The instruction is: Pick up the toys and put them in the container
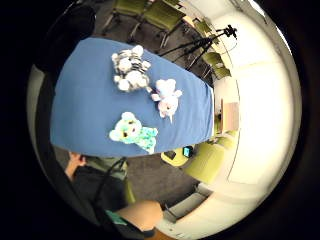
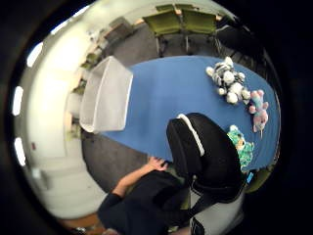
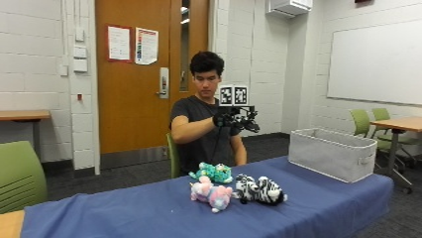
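1. Black-gloved, my right hand (image 3: 231, 120) hangs high above the worktop (image 3: 131, 210) and holds nothing; its finger posture I cannot tell.
2. Below it lie the teal bear (image 3: 212, 173), then the pink toy (image 3: 212, 194) and the zebra (image 3: 260, 190), close together.
3. Grey container (image 3: 332, 153) stands farthest, at the worktop's end.

Blue table (image 3: 131, 213) w/ 3 toys (image 3: 212, 194) & grey container (image 3: 332, 152).
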Motion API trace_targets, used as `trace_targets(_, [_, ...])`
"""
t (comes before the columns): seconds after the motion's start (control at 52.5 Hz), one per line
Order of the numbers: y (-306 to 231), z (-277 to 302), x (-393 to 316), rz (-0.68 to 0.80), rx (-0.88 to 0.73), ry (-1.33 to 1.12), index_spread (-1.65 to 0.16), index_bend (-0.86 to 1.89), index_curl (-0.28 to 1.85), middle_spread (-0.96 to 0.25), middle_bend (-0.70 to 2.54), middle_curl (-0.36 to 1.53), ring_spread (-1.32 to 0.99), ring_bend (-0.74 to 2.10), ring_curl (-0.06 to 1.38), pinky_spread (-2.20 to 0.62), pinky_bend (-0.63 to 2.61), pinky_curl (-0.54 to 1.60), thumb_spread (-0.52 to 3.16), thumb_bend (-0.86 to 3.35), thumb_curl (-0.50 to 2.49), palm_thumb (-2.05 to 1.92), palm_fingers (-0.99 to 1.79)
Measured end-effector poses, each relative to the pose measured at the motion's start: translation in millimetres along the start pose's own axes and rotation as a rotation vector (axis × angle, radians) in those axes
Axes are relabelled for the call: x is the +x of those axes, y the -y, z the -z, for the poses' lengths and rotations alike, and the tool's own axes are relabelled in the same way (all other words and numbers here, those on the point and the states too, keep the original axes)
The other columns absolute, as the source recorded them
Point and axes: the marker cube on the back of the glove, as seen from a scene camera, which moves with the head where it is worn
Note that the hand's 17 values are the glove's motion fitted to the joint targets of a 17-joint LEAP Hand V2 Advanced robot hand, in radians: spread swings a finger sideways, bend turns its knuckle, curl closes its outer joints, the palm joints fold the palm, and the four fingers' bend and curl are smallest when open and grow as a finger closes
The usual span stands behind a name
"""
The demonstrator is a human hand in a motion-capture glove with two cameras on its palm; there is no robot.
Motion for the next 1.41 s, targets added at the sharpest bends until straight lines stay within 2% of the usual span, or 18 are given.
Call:
trace_targets(0.114, [-10.4,-29.7,28.6,-0.033,0.013,0.023,-0.28,0.23,0.35,-0.11,0.22,0.28,-0.34,0.2,0.16,-0.13,0.4,0.28,1.42,0.0,0.16,0.01,0.28])
trace_targets(0.343, [-33.7,-123.0,70.2,-0.056,-0.101,0.07,-0.3,0.23,0.39,-0.13,0.21,0.31,-0.36,0.2,0.18,-0.13,0.38,0.3,1.39,-0.02,0.18,-0.02,0.29])
trace_targets(0.533, [-47.8,-176.6,84.0,-0.077,-0.154,0.112,-0.3,0.21,0.42,-0.15,0.22,0.34,-0.37,0.19,0.18,-0.13,0.39,0.32,1.31,-0.04,0.18,-0.06,0.27])
trace_targets(0.667, [-51.3,-191.0,88.9,-0.092,-0.155,0.198,-0.31,0.18,0.42,-0.15,0.23,0.35,-0.38,0.19,0.19,-0.12,0.39,0.32,1.25,-0.05,0.17,-0.07,0.28])
trace_targets(0.819, [-62.3,-201.5,90.0,-0.102,-0.207,0.176,-0.32,0.16,0.42,-0.16,0.22,0.36,-0.39,0.22,0.21,-0.1,0.45,0.34,1.19,-0.03,0.19,-0.02,0.31])
trace_targets(0.971, [-78.2,-199.8,86.0,-0.082,-0.185,0.189,-0.33,0.19,0.42,-0.16,0.2,0.37,-0.39,0.22,0.22,-0.09,0.51,0.36,1.14,0.0,0.24,0.06,0.32])
trace_targets(1.067, [-81.7,-193.6,84.6,-0.06,-0.094,0.213,-0.35,0.33,0.46,-0.15,0.15,0.35,-0.4,0.23,0.22,-0.12,0.48,0.35,1.19,0.06,0.27,0.18,0.42])
trace_targets(1.143, [-87.8,-190.9,79.8,-0.047,-0.009,0.19,-0.36,0.39,0.49,-0.17,0.19,0.35,-0.43,0.3,0.23,-0.19,0.47,0.34,1.24,0.11,0.31,0.3,0.6])
trace_targets(1.219, [-86.5,-185.2,78.6,-0.028,0.038,0.158,-0.36,0.27,0.47,-0.21,0.24,0.37,-0.47,0.42,0.26,-0.27,0.56,0.35,1.27,0.19,0.36,0.46,0.83])
trace_targets(1.295, [-79.2,-177.7,80.6,-0.023,0.065,0.158,-0.36,0.17,0.47,-0.24,0.28,0.38,-0.49,0.5,0.29,-0.33,0.62,0.37,1.22,0.22,0.41,0.56,0.94])
trace_targets(1.409, [-70.8,-178.4,82.7,-0.015,-0.012,0.166,-0.36,0.09,0.44,-0.33,0.39,0.43,-0.51,0.67,0.35,-0.4,0.65,0.38,1.08,0.21,0.49,0.62,1.14])
